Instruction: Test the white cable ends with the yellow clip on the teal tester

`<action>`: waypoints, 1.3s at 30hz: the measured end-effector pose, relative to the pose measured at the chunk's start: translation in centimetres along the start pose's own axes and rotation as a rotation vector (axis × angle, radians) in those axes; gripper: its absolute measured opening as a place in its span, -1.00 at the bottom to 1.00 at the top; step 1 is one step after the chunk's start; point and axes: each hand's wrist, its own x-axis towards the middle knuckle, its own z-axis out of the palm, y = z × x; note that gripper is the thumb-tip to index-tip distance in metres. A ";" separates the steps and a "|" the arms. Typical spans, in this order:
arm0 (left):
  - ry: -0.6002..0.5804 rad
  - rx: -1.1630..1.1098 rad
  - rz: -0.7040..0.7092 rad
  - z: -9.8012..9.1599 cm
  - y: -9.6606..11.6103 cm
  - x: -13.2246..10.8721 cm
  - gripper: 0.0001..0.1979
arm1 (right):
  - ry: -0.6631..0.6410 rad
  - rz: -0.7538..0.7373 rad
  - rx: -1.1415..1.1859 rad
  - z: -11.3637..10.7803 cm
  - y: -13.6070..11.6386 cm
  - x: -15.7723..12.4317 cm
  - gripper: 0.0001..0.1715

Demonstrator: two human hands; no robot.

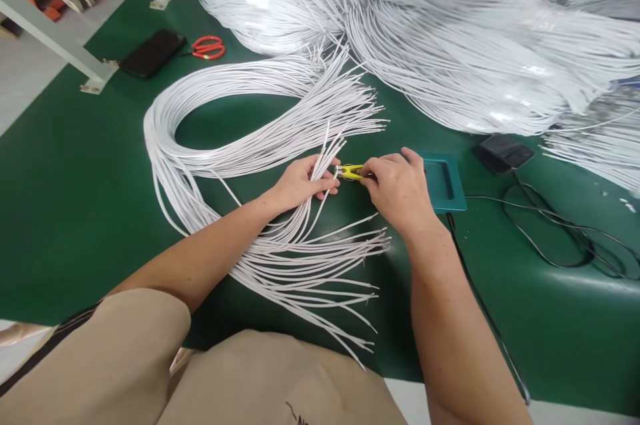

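Observation:
Several white wires (320, 168) are gripped in my left hand (303, 184), their ends sticking up past the fingers. My right hand (400, 188) is closed on a small yellow-handled cutting tool (352, 172), whose metal tip points left and meets a wire end beside my left fingertips. Which exact kind of tool it is, my fingers partly hide. Below my hands, loose wire ends (345, 245) fan out to the right. The same wires curve round at the left into a looped bundle (160, 118), with more ends lying above my hands.
Large heaps of white wire (475, 45) cover the back of the green table (75, 212). Red-handled scissors (209, 47) and a black phone-like object (153, 53) lie back left. Beside my right hand sits a teal tray (451, 182); a black device (503, 152) and cables (545, 215) are further right.

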 end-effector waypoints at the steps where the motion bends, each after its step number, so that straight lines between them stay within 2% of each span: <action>1: 0.007 -0.010 0.014 0.0 -0.1 0.0 -0.55 | -0.005 -0.007 0.021 0.0 0.1 0.0 -0.84; 7: 0.043 -0.061 0.046 0.2 -0.1 0.1 -0.60 | 0.113 0.038 0.308 0.1 -1.0 0.8 -0.76; 11: 0.104 -0.034 0.028 0.4 0.3 -0.1 -0.63 | 0.065 0.139 0.452 0.3 -2.4 1.9 -0.71; 15: 0.156 0.057 0.043 0.6 0.6 -0.3 -0.67 | 0.054 0.182 0.520 0.5 -3.3 2.3 -0.77; 20: 0.132 0.045 0.048 0.5 0.3 -0.2 -0.60 | 0.003 0.184 0.577 0.0 -2.9 2.0 -0.79; 23: 0.108 0.004 0.054 0.4 0.1 -0.2 -0.60 | -0.021 0.180 0.545 -0.5 -2.6 1.7 -0.77; 26: 0.100 -0.034 0.058 0.4 0.1 -0.2 -0.59 | 0.026 0.174 0.477 -0.4 -2.6 1.5 -0.84; 30: 0.084 -0.077 0.047 0.4 0.4 -0.2 -0.62 | 0.021 0.047 0.404 0.3 -2.7 1.2 -0.86; 35: 0.070 -0.087 0.021 0.2 0.2 0.0 -0.59 | 0.069 -0.009 0.147 0.5 -1.2 0.7 -0.88; 39: 0.066 -0.061 0.034 0.0 -0.1 0.2 -0.58 | -0.008 -0.055 0.046 0.2 -0.1 0.7 -0.89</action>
